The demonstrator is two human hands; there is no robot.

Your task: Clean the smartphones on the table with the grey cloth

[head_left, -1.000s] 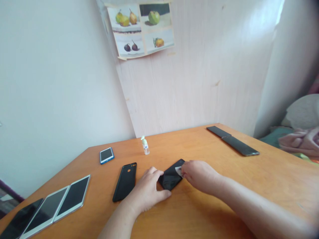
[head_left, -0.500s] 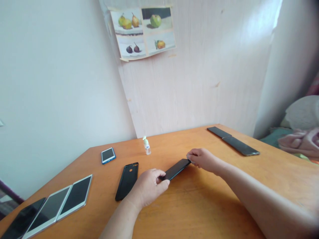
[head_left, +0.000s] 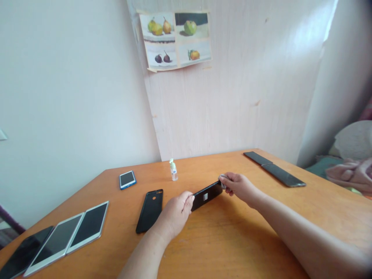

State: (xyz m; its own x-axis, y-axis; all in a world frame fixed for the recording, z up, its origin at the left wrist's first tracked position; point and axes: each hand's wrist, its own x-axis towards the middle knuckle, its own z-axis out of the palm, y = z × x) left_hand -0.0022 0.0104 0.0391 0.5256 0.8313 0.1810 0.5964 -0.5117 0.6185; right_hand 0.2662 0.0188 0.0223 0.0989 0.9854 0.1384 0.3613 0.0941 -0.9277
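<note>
Above the table, my left hand [head_left: 177, 211] grips the near end of a black phone [head_left: 207, 196]. The phone is tilted up on its long side, so its dark back with a small pale label faces me. At its far right corner, my right hand [head_left: 240, 188] is closed around a small greyish-white cloth [head_left: 223, 181], pressed against the phone's edge. Most of the cloth is hidden by the fingers. Left of my left hand lies an empty black phone case [head_left: 149, 211], its camera cutout at the far end.
A small pump bottle [head_left: 173, 171] stands behind the case. A white phone in a blue case [head_left: 127, 179] lies farther left. White-framed tablets [head_left: 89, 226] and a black one [head_left: 26, 252] line the left front. Two dark devices [head_left: 283, 175] lie end to end at the back right.
The phone has turned from screen-up to its back facing me. My left fingers have closed more firmly on its end. The cloth stays at the far corner in my right hand.
</note>
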